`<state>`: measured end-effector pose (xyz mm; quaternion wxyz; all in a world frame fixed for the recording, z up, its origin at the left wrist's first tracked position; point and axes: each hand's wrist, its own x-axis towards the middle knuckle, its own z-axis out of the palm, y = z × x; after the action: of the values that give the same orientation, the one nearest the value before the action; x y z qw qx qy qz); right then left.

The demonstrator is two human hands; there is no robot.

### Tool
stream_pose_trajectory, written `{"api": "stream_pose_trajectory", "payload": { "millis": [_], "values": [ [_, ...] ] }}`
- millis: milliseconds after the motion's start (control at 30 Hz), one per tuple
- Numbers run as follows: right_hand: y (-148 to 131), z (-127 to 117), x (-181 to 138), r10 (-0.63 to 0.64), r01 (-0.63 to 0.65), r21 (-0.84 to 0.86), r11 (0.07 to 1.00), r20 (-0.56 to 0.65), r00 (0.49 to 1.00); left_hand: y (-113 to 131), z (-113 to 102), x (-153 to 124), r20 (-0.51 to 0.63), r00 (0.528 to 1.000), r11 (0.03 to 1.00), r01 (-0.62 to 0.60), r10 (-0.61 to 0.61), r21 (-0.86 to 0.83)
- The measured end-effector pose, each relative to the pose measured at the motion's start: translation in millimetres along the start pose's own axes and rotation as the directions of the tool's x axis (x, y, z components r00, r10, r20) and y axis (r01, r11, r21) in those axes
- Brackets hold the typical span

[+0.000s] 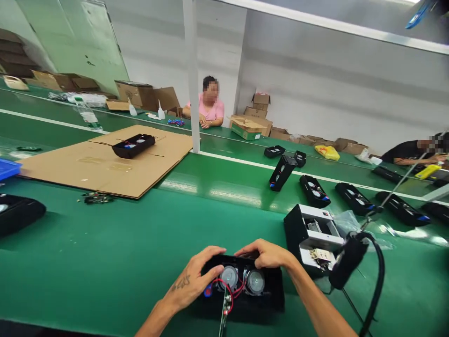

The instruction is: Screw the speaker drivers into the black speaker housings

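A black speaker housing lies open on the green table right in front of me, with two round speaker drivers, red wires and a small circuit board showing inside. My left hand rests on its left end, fingers curled over the rim near a blue part. My right hand presses on the top back edge of the housing, fingers bent down onto it. Both hands grip the housing.
A black-and-white box and a hanging black power screwdriver with cable sit at my right. Several black speaker housings line the belt behind. A cardboard sheet bearing another housing lies left. Two seated people work across the table.
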<state>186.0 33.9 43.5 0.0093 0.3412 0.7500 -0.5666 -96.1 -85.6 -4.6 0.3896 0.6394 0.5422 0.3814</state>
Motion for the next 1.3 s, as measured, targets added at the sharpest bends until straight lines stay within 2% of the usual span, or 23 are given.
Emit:
{"api": "stream_pose_trajectory", "payload": {
  "millis": [67, 133, 200, 267, 300, 333, 433, 467, 500, 567, 633, 700, 733, 800, 867, 933, 1000, 1100, 1200, 1300],
  "values": [
    [2, 3, -11, -0.003, -0.002, -0.047, 0.999, -0.098, 0.995, 3, 11, 2, 0.031, 1.0, 1.0, 0.004, -0.004, -0.006],
    [1, 10, -35, -0.015, -0.014, -0.092, 0.996, -0.304, 0.953, 3, 17, 5, 0.002, 1.0, 0.999, 0.016, -0.016, -0.028],
    [1, 24, -65, -0.055, -0.012, -0.116, 0.993, -0.553, 0.832, 0, 20, 9, -0.027, 0.999, 0.998, 0.036, -0.037, -0.056],
    [3, 45, -89, -0.14, 0.032, -0.16, 0.987, -0.733, 0.666, -4, 22, 12, -0.045, 0.996, 0.994, 0.068, -0.072, -0.085],
    [4, 60, -96, -0.201, 0.064, -0.205, 0.977, -0.772, 0.603, -5, 23, 14, -0.054, 0.994, 0.991, 0.086, -0.092, -0.098],
    [7, 76, -99, -0.274, 0.099, -0.265, 0.959, -0.78, 0.563, -6, 24, 15, -0.062, 0.992, 0.989, 0.103, -0.11, -0.107],
    [16, 132, -81, -0.498, 0.166, -0.485, 0.858, -0.71, 0.498, -7, 28, 14, -0.078, 0.987, 0.985, 0.131, -0.14, -0.112],
    [19, 150, -69, -0.536, 0.156, -0.532, 0.832, -0.698, 0.476, -7, 28, 13, -0.079, 0.987, 0.986, 0.131, -0.14, -0.108],
    [21, 165, -57, -0.543, 0.135, -0.548, 0.825, -0.705, 0.456, -8, 28, 11, -0.073, 0.989, 0.987, 0.121, -0.129, -0.102],
    [20, 184, -35, -0.478, 0.091, -0.491, 0.866, -0.762, 0.437, -9, 24, 6, -0.038, 0.997, 0.994, 0.059, -0.063, -0.095],
    [15, 184, -23, -0.34, 0.089, -0.334, 0.938, -0.844, 0.415, -10, 17, 0, 0.014, 0.999, 0.994, -0.04, 0.042, -0.103],
    [6, 166, -21, -0.121, 0.127, -0.073, 0.989, -0.896, 0.427, -8, 10, -3, 0.075, 0.989, 0.986, -0.118, 0.127, -0.115],
    [1, 154, -22, -0.001, 0.157, 0.08, 0.984, -0.89, 0.457, -5, 8, -4, 0.095, 0.985, 0.985, -0.131, 0.141, -0.11],
    [-8, 130, -28, 0.167, 0.206, 0.33, 0.921, -0.814, 0.556, 2, 6, -3, 0.102, 0.988, 0.991, -0.112, 0.118, -0.068],
    [-14, 113, -34, 0.183, 0.204, 0.399, 0.894, -0.74, 0.648, 9, 7, -1, 0.065, 0.996, 0.998, -0.059, 0.06, -0.022],
    [-17, 104, -40, 0.143, 0.124, 0.311, 0.942, -0.708, 0.692, 14, 9, -1, 0.018, 0.999, 1.0, -0.028, 0.028, -0.013],
    [-19, 101, -46, 0.077, 0.035, 0.142, 0.989, -0.706, 0.704, 18, 10, -5, -0.009, 0.998, 0.998, -0.055, 0.055, -0.019],
    [-24, 98, -53, -0.173, 0.063, -0.185, 0.981, -0.672, 0.72, 22, 5, -15, 0.017, 0.988, 0.988, -0.155, 0.154, 0.026],
    [-28, 97, -58, -0.466, 0.174, -0.536, 0.826, -0.475, 0.747, 27, -2, -23, 0.116, 0.956, 0.951, -0.282, 0.268, 0.124],
    [-27, 104, -57, -0.557, 0.134, -0.74, 0.659, -0.36, 0.748, 24, -2, -24, 0.248, 0.926, 0.898, -0.349, 0.286, 0.268]
  ]
}}
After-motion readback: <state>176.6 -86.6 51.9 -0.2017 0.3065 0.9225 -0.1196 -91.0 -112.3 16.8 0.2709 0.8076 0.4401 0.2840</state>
